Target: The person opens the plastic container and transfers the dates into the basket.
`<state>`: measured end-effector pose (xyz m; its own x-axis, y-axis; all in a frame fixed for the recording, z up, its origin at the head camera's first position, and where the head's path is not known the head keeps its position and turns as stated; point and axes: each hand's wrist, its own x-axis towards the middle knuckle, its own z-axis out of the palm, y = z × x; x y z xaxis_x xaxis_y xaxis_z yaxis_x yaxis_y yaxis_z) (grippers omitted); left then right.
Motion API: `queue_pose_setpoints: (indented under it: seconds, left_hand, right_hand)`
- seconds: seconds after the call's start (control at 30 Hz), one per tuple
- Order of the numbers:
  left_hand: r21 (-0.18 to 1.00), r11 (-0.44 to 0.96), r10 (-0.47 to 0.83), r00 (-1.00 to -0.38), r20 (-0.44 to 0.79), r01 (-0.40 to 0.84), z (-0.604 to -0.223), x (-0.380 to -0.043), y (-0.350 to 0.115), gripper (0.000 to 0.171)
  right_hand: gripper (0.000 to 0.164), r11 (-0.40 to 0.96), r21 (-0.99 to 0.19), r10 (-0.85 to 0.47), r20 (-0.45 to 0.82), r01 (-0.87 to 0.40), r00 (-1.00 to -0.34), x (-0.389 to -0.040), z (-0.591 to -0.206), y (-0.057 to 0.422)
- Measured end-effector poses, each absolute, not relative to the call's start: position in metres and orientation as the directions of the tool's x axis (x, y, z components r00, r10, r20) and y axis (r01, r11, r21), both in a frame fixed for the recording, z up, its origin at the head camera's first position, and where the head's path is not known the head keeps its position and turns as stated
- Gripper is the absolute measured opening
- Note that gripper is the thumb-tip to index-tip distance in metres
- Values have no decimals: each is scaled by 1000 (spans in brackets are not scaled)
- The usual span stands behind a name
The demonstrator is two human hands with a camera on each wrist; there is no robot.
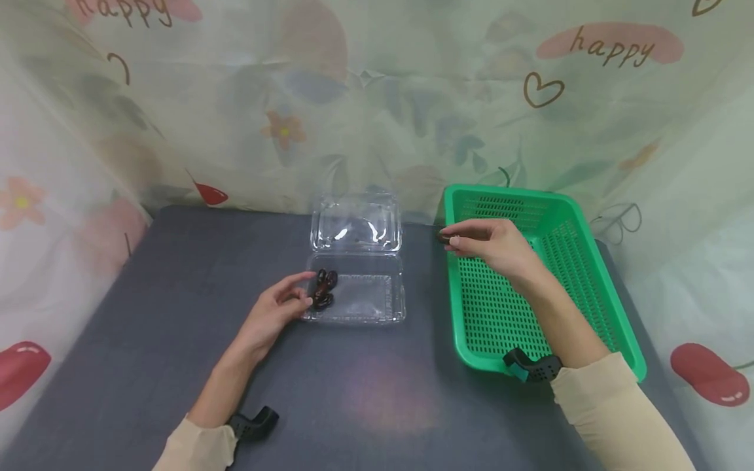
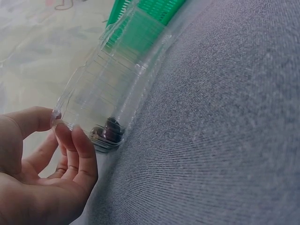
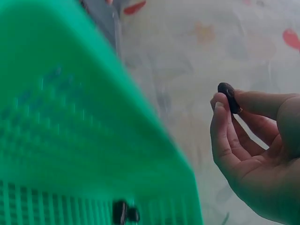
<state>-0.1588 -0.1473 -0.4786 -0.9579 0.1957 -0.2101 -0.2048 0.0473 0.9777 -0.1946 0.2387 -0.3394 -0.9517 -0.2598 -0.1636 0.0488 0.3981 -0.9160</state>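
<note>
A clear plastic clamshell box (image 1: 359,297) stands on the table with its lid (image 1: 356,226) folded back. Several glossy dark brown dates (image 1: 324,288) lie together at its left end; the left wrist view shows some dates (image 2: 111,130) through the clear wall. My left hand (image 1: 273,311) pinches the box's left rim between thumb and fingers (image 2: 84,150). Above the left rim of a green basket (image 1: 456,314), my right hand (image 1: 501,245) holds one dark date (image 3: 229,97) between thumb and fingertips. Dark pieces (image 3: 121,212) show low inside the basket in the right wrist view.
The green basket has slotted walls and takes up the table's right side. A patterned curtain (image 1: 377,131) hangs along the back and both sides. Grey cloth covers the table (image 1: 353,392). Each wrist wears a black strap (image 1: 253,424).
</note>
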Motion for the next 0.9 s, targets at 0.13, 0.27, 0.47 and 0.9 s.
queue_pose_setpoints:
  seconds: [0.13, 0.27, 0.47, 0.9]
  left_hand:
    - [976, 67, 192, -957, -216, -207, -477, -158, -147, 51]
    - [974, 71, 190, -956, -225, -216, -476, -157, -147, 51]
    - [973, 68, 189, -955, -228, -219, -477, -157, -147, 50]
    - [976, 58, 191, -957, -217, -209, -478, -157, -148, 53]
  right_hand:
    - [39, 437, -897, -227, -188, 73, -956, -197, -341, 261]
    - [43, 416, -904, -193, -189, 95, -963, -201, -346, 278]
    - [42, 286, -948, -133, -185, 141, -974, -211, -355, 296]
    - [47, 212, -950, -23, -241, 231, -970, -224, -382, 336]
